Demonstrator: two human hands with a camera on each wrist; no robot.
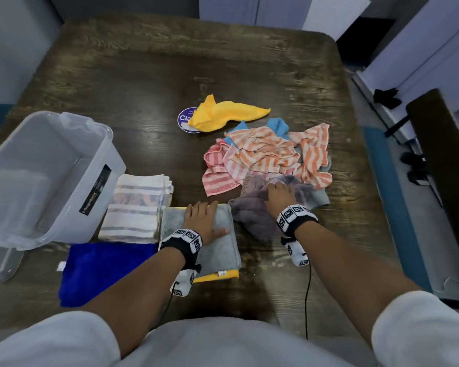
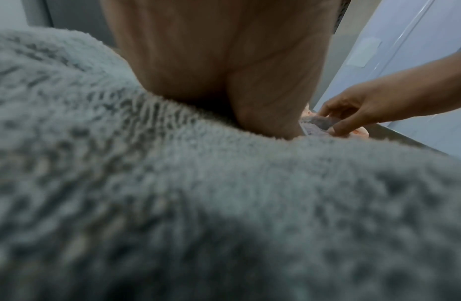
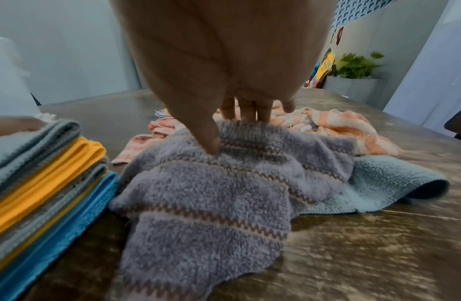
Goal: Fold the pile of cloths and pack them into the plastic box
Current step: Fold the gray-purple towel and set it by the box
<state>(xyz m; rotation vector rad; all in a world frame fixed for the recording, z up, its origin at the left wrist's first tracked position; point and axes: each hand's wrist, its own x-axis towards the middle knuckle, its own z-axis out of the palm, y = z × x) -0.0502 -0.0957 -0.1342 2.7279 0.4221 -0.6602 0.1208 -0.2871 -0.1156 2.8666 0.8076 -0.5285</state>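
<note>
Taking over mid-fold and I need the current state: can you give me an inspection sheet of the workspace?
Surface: dark wooden table, worn finish.
Job's things: plastic box at left, no cloth seen inside; striped folded stack beside it; grey-topped folded stack near the person; blue cloth lying flat at near left; loose pile of orange-striped cloths at right; yellow cloth crumpled, apart from the pile.
Clutter: round sticker partly under the yellow cloth.
Grips: left grip rests flat on the grey-topped folded stack; right grip pinches the purple cloth at the pile's near edge.
Cables: a black cable hangs from each wrist toward the person.
Surroundings: dark chair at right; potted plant beyond the table.
</note>
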